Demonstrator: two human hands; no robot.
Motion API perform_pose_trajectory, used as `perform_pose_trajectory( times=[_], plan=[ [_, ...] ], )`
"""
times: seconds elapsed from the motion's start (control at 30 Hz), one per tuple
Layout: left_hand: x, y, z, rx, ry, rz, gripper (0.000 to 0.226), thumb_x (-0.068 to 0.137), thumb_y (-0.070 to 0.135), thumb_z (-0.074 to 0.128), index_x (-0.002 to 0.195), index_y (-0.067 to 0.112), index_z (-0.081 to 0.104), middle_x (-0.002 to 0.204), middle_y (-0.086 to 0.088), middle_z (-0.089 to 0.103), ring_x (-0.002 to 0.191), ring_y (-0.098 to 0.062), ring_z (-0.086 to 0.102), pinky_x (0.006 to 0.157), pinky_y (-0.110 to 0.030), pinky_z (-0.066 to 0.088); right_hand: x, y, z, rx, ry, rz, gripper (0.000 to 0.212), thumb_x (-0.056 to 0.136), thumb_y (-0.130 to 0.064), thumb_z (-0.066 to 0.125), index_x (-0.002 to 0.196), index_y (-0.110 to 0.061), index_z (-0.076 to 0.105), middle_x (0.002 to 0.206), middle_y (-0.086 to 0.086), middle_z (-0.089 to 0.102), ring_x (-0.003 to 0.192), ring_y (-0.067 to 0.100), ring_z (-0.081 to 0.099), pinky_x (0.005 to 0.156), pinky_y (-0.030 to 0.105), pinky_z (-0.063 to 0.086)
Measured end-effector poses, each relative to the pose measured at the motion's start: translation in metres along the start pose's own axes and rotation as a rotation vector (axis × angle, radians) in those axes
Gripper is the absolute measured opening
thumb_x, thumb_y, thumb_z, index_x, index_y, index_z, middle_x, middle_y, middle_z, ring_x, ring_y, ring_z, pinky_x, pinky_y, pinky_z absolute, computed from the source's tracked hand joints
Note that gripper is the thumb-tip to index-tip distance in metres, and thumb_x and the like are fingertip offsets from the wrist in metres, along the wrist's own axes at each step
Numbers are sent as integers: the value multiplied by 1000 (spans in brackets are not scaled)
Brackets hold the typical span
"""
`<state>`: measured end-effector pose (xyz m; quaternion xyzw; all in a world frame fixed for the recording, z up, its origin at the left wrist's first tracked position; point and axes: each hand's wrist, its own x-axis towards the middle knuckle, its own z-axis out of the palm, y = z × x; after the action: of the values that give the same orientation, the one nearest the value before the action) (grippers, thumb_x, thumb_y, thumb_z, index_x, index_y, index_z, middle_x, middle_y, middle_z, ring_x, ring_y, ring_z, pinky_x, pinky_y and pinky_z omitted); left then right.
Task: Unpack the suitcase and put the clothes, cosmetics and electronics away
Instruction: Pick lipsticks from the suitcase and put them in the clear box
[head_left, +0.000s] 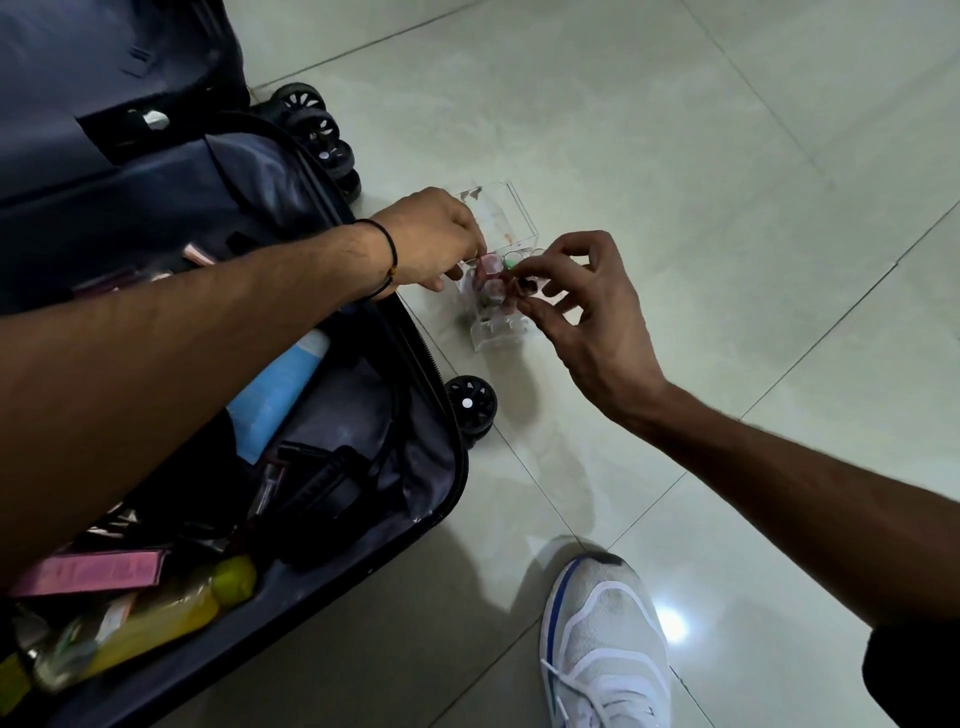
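1. The right hand's (582, 306) thumb and fingertips (545, 317) are closed in a pinch on a small dark item (524, 285), held just over the organizer's (501, 335) slotted front. The remaining fingers are spread loosely.
2. The left hand's (426, 239) fingers are curled down among the pink caps (488, 262) in the organizer. Whether one is gripped cannot be told, since the fingertips are hidden.
3. The dark item is judged light, stiff and smooth, so slippery in a pinch. It is best taken across its body and lowered upright into a slot.
4. The organizer is clear hard plastic. It is judged light and brittle, and apt to slide on the glossy floor (675, 156). It should be steadied or lifted by its side walls, not by the thin slotted front.
5. The organizer stands on the floor just beside the suitcase (441, 499) rim, between the wheels (470, 405). Open tile is left on its right and far sides. A shoe (602, 639) lies nearer the person, well apart.
6. A blue tube (280, 395), a yellow bottle (156, 623) and a pink box (93, 571) lie in the suitcase, so much unpacking is judged to remain.
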<state>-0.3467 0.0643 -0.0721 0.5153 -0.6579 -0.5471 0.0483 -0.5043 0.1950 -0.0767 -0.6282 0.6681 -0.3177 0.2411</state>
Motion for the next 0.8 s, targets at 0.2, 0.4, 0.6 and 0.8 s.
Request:
perform_pose_trajectory(
  times=[0.2,0.4,0.6,0.8],
  plan=[
    [-5,-1,-2,5,67,69,25,90,6,47,92,12,71,96,-3,71,90,-18,69,78,-34,59,2,-11,-7,2,39,-11,35,92,-3,60,122,-18,66,115,0,52,90,10,60,71,17,48],
    [-47,6,-32,111,258,289,26,86,10,47,84,23,69,86,4,72,84,-16,69,71,-26,53,36,-51,-23,45,8,-26,30,86,1,53,107,-16,68,104,0,62,84,9,61,69,19,47],
    [-136,-11,-102,383,307,404,22,86,9,54,89,22,71,84,4,72,79,-14,66,80,-29,52,73,-134,-11,-33,-440,-198,27,87,4,55,101,-13,70,88,-9,66,69,1,57,62,9,42],
    [-243,-79,-144,388,270,244,26,75,32,48,87,26,71,79,12,72,72,-4,65,73,-28,51,70,-217,35,-218,-830,-353,26,87,0,60,105,-15,71,85,-9,68,69,-2,56,66,13,44]
  ],
)
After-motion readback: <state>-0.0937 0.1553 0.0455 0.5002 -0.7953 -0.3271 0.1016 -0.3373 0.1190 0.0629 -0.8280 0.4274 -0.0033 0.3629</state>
